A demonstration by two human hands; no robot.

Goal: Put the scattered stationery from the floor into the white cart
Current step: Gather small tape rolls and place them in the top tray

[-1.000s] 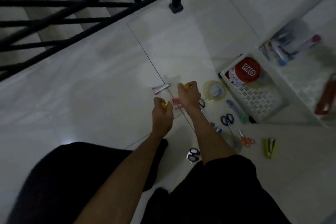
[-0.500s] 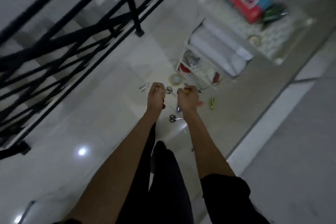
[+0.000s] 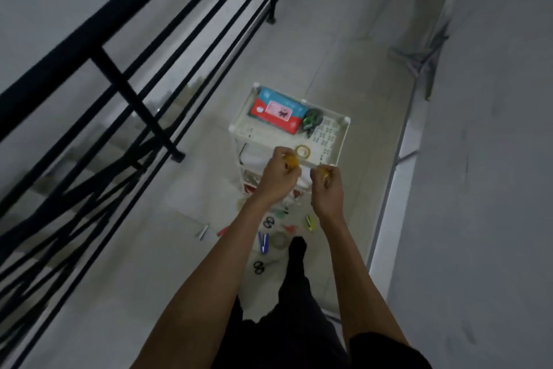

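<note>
The white cart [image 3: 344,129] stands ahead on the floor, seen from above. Its top tray holds a red and blue packet [image 3: 276,109], a dark green object [image 3: 312,121] and a tape roll [image 3: 302,150]. My left hand [image 3: 279,177] is closed around a small yellow item [image 3: 291,161] at the tray's near edge. My right hand [image 3: 327,186] grips another small yellow item [image 3: 323,172] beside it. Several stationery pieces lie on the floor below: black scissors [image 3: 258,267], a blue stapler [image 3: 263,243], a clear tape roll [image 3: 279,240], a yellow-green stapler [image 3: 309,222].
A black metal railing [image 3: 134,105] runs along the left with stairs beyond it. A grey wall [image 3: 478,189] closes the right side. My dark-clothed legs [image 3: 296,294] stand just behind the scattered items. The tiled corridor continues past the cart.
I have risen from a crouch to standing. Both hands lifted from the floor with the yellow items and now hover at the cart's top tray.
</note>
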